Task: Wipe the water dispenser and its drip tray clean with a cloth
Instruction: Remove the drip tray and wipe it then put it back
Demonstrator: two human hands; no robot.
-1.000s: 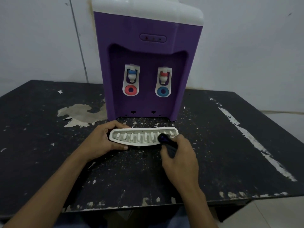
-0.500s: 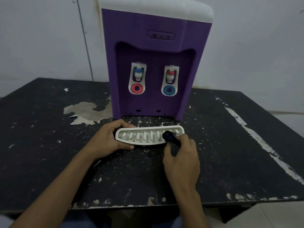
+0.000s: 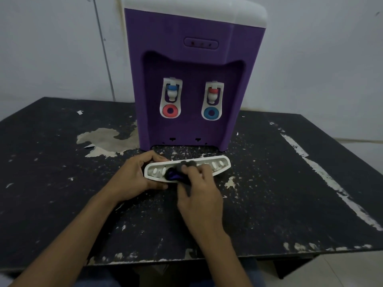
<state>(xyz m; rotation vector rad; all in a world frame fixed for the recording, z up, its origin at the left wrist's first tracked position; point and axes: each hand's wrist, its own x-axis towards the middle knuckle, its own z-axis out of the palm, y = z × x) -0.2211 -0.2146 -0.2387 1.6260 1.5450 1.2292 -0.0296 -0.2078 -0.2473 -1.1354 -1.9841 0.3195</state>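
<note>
Just below the middle of the frame, the left hand [image 3: 134, 179] gripped the left end of the white drip tray [image 3: 221, 165], thumb curled along its near edge and fingers wrapped over its far edge. The right hand [image 3: 199, 189], immediately to the right of it, had its fingers curled around a dark cloth [image 3: 176, 172] with a blue-purple fold showing, and pressed it down onto the tray's slotted top, left of the tray's middle. The tray lay lengthwise across the black table [image 3: 290, 183], its right end free and slightly higher in the frame, just in front of the base of the purple water dispenser [image 3: 192, 65]. The dispenser stood upright in the upper centre, with a white top, a left tap [image 3: 171, 93] with a blue cap above a red ring, and a right tap [image 3: 213, 94] with a red cap above a blue ring. The tabletop was scuffed, with a pale peeled patch [image 3: 105, 139] left of the dispenser and a long worn streak at the right. A pale wall [image 3: 51, 48] filled the background.
</note>
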